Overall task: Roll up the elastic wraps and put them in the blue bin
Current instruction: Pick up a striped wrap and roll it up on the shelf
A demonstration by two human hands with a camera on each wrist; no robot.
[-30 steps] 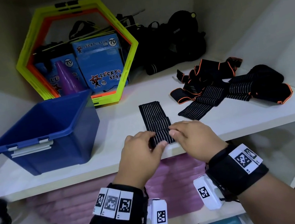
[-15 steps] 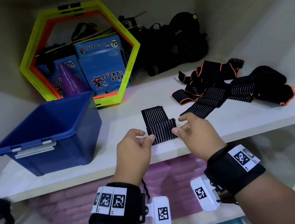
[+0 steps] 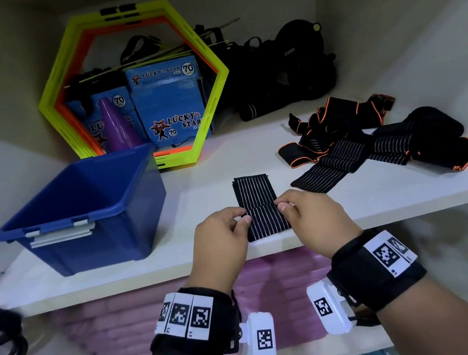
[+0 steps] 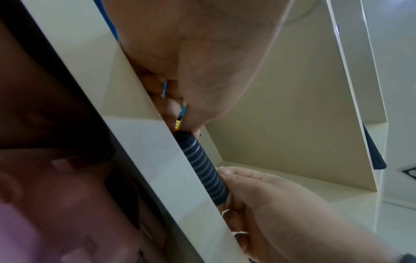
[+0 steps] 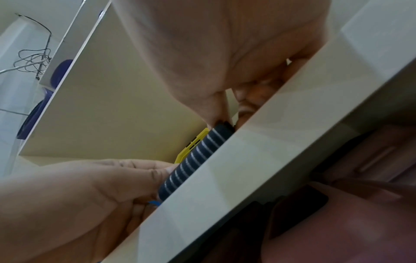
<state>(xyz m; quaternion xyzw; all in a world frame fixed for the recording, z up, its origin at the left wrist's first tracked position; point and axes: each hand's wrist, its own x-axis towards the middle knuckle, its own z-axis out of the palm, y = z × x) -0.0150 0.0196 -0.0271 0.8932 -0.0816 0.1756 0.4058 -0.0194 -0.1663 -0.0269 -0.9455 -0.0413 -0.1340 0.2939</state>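
On the white shelf (image 3: 356, 205), near its front edge, lies a black elastic wrap (image 3: 257, 204) with thin pale stripes, its near end wound into a short roll and its far end flat, pointing toward the back wall. Both grips are closed on that roll. The left hand (image 3: 222, 242) pinches the roll's left end between thumb and curled fingers; the right hand (image 3: 312, 220) pinches the right end the same way, so the roll spans the gap between the two thumbs. From the left wrist view the roll (image 4: 204, 170) sits right at the shelf lip, with the left hand (image 4: 198, 67) at one end and the right hand (image 4: 265, 199) at the other. The right wrist view shows the same roll (image 5: 195, 160) clamped at each end by fingertips, resting on the shelf.

Left of the hands and apart from the wrap stands the blue bin (image 3: 85, 213), open-topped. To the right, further back, a loose pile of wraps (image 3: 376, 139), some edged in orange, lies tangled on the shelf. Behind the bin leans a yellow-green hexagon frame (image 3: 211, 93) with blue boxes (image 3: 169, 101) and a purple cone (image 3: 117, 126) seen through it.
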